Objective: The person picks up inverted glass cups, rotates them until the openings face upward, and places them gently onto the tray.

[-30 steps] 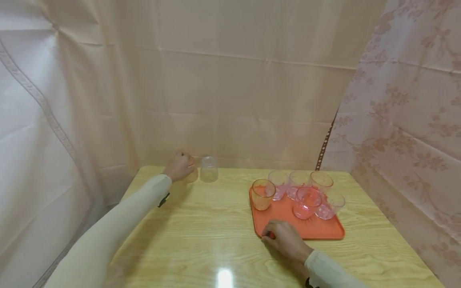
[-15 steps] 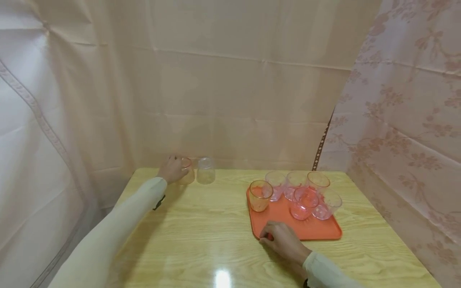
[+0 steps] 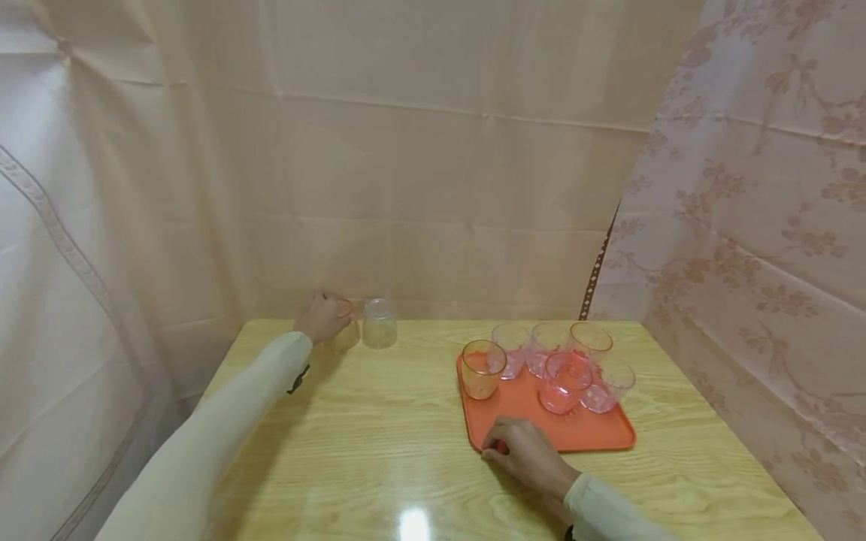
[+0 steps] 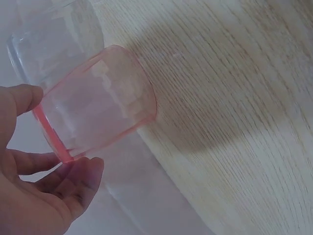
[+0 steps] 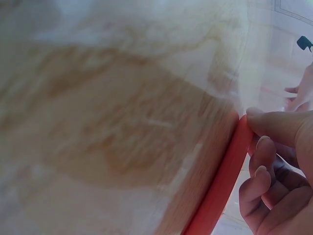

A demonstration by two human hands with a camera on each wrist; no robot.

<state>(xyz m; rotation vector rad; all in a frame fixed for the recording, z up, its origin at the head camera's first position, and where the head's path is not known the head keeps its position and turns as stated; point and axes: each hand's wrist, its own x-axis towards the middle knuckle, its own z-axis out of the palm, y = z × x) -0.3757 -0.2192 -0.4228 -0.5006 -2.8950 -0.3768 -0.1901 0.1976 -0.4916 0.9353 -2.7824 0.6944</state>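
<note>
At the table's back left, my left hand [image 3: 323,317] pinches a pink-tinted cup [image 4: 100,98] by its thick base between thumb and fingers. The cup stands upside down, mouth toward the wood. Right beside it is an upturned clear cup [image 3: 380,324]. My right hand [image 3: 531,454] pinches the near left corner of a red tray [image 3: 598,437], thumb over the rim and fingers curled below, as the right wrist view shows. On that tray several cups stand upright: an orange cup [image 3: 483,379] at the left, a pink cup [image 3: 563,394], and clear and yellowish ones behind.
The wood-grain table [image 3: 365,436] carries everything. A beige curtain [image 3: 433,150] hangs right behind its back edge, and a floral cloth [image 3: 758,263] hangs along the right side.
The head view has swung slightly, so everything sits a little further left in it. My left hand stays at the upturned pink cup, and my right hand keeps the tray corner.
</note>
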